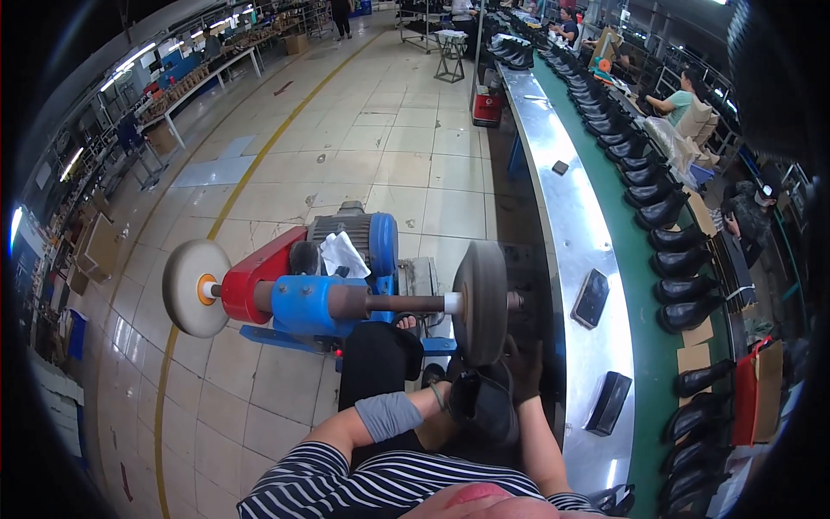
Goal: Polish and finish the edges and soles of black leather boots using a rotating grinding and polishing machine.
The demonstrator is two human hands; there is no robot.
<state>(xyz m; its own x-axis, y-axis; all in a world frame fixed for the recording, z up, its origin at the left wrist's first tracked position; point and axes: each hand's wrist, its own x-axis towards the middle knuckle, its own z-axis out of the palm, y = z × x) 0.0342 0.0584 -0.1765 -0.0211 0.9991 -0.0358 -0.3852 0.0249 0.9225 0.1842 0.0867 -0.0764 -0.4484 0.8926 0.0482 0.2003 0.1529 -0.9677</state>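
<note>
A black shoe (491, 405) is held up against the lower edge of the dark grey buffing wheel (482, 303). My right hand (526, 374), in what looks like a dark glove, is closed on the shoe's right side near the wheel. From the left, my left hand (450, 391) reaches the shoe; a thin green band circles that wrist and a grey cuff covers the forearm. Most of its fingers are hidden by the shoe. The wheel sits on the right end of the shaft (406, 303) of a blue and red motor-driven machine (303, 298).
A pale buffing wheel (197, 288) is on the shaft's left end. A white cloth (344, 255) lies by the motor. Along the metal ledge (553, 173) at right are a phone (590, 298) and a black box (609, 403). Rows of black shoes (679, 264) line the green conveyor (644, 346); people sit beyond.
</note>
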